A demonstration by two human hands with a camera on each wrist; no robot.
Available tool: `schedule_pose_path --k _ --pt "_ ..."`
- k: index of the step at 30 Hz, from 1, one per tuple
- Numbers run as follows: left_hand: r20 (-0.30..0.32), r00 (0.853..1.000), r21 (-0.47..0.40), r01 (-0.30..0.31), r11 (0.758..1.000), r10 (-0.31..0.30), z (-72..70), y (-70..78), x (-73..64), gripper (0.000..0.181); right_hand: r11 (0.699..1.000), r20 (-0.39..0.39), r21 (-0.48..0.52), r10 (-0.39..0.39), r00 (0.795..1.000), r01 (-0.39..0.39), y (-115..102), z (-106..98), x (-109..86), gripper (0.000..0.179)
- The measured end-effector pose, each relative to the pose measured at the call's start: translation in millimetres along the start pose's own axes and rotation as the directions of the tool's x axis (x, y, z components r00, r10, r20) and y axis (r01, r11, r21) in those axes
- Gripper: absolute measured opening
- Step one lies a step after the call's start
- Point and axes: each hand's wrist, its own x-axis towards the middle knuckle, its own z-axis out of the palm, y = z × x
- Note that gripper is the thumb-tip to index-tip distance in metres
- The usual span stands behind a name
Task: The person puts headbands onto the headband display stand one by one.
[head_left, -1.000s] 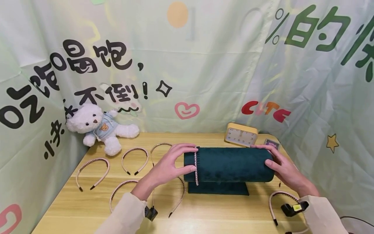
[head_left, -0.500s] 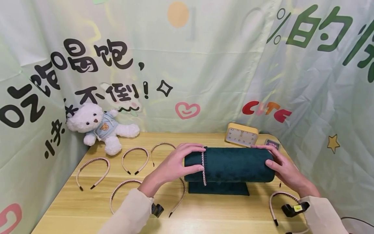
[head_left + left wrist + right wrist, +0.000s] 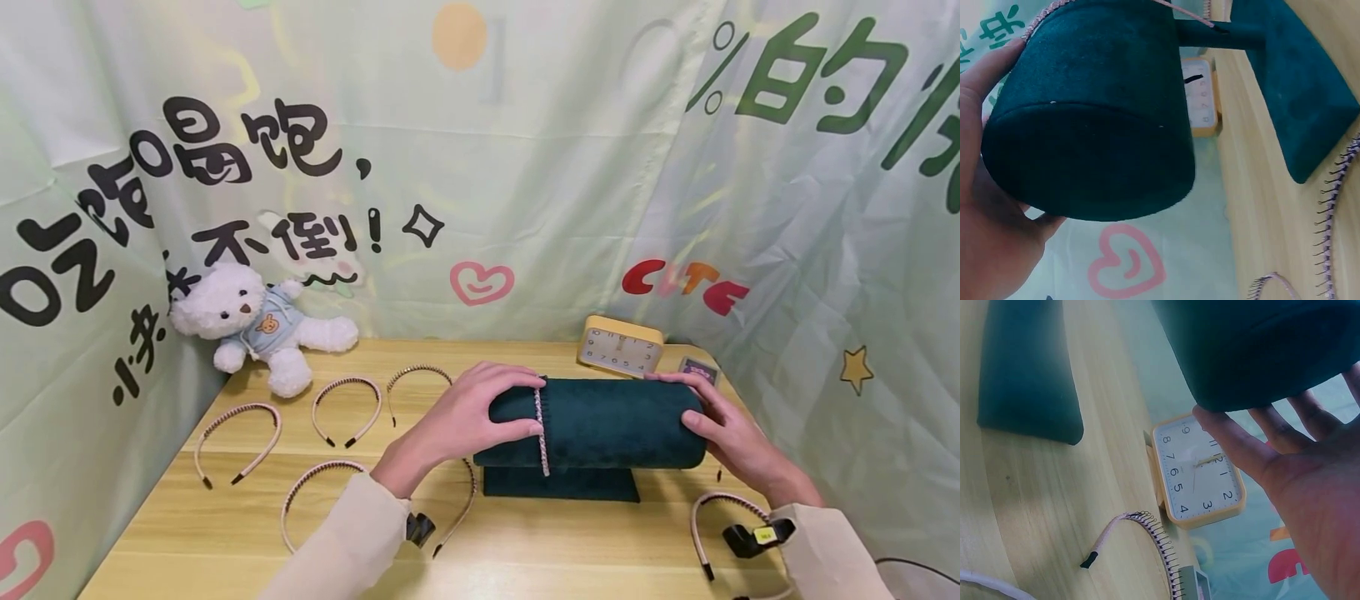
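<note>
The left hand point(image 3: 465, 414) covered part of the roll's point(image 3: 615, 425) left end, and the far side of the roll's band point(image 3: 543, 442) was hidden. The left sleeve point(image 3: 345, 537) hid some of the near-left hoop point(image 3: 324, 464); the picture's edge cut the near-right hoop point(image 3: 694, 527). The far-right box's point(image 3: 698, 367) print was too small to read.

Cream sleeves point(image 3: 348, 533), black wrist cameras point(image 3: 741, 540), small yellow label point(image 3: 763, 534)

Bare left hand point(image 3: 467, 417), thumb point(image 3: 517, 431) parted from fingers point(image 3: 510, 381), points inward; bare right hand point(image 3: 733, 439) likewise; cream cloth sleeves point(image 3: 348, 533) on both arms point(image 3: 832, 546).
</note>
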Motion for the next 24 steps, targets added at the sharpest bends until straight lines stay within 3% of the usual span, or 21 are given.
schedule_pose_path --k 11,24 --pt "0.063 0.997 0.167 -0.046 0.985 0.036 -3.9 12.9 15.2 0.053 1.0 0.006 0.008 0.002 1.0 -0.002 -0.2 0.4 0.6 0.049" --pt "0.139 0.99 0.227 -0.03 0.973 -0.002 -4.2 23.2 29.5 0.056 1.0 0.002 0.017 0.009 1.0 -0.009 0.1 0.3 0.4 0.05"
